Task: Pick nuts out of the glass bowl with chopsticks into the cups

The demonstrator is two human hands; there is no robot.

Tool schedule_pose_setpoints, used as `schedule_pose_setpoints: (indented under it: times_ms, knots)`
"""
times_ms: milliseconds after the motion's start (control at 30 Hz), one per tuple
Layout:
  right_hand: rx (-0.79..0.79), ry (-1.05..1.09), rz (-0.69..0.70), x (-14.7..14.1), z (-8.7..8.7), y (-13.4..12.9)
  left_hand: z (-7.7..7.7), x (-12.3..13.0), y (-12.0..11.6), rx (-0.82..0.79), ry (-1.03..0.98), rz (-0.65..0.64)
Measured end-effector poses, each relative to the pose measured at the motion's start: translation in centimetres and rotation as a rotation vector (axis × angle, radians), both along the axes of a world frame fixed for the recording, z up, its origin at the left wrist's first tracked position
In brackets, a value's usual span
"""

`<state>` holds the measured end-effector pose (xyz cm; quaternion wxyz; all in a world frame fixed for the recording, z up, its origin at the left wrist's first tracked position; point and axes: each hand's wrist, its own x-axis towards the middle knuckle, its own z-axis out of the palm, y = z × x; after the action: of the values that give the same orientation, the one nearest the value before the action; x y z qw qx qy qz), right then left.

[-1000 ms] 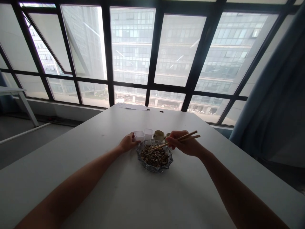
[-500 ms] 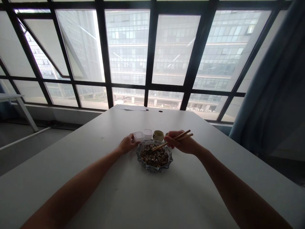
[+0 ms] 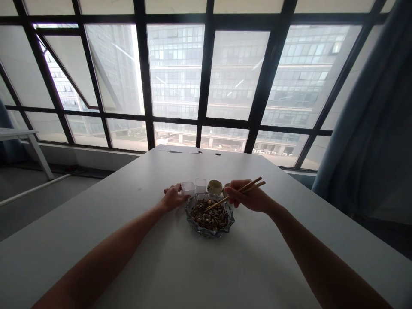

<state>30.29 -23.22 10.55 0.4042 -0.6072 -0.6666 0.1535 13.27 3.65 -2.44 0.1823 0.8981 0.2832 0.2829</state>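
Note:
A glass bowl point(image 3: 210, 234) with a scalloped rim holds dark striped seeds point(image 3: 212, 217) and a few paler pieces. My right hand point(image 3: 247, 196) grips a pair of wooden chopsticks point(image 3: 222, 201), whose tips are among the seeds. My left hand point(image 3: 174, 198) has its fingers at the side of a clear plastic cup point(image 3: 188, 188), just left of the bowl's far edge. Beside that stands a second clear cup point(image 3: 200, 185), then a yellow-green cup point(image 3: 214, 187). Another small cup point(image 3: 225, 189) is partly hidden behind my right hand.
All this stands on a long white table point(image 3: 199, 266). White sheets point(image 3: 178, 149) lie at its far end, by two dark round holes. A second table point(image 3: 19, 134) is at the left, a blue curtain point(image 3: 357, 124) at the right.
The chopstick tips have shifted slightly within the seeds and now lie closer together. My left hand stays by the clear cup, with its fingers slightly moved. The whole view has tilted up a little.

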Motion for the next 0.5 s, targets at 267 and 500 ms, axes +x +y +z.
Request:
schedule_pose_setpoints:
  times_ms: [267,500]
  knots:
    - [-0.019,-0.037,0.043,0.2,-1.0,0.5,-0.6,0.2,0.7,-0.080,-0.072,-0.115]
    - [0.011,-0.038,0.015,0.2,-1.1,0.6,-1.8,0.7,1.5,-0.035,-0.109,-0.058]
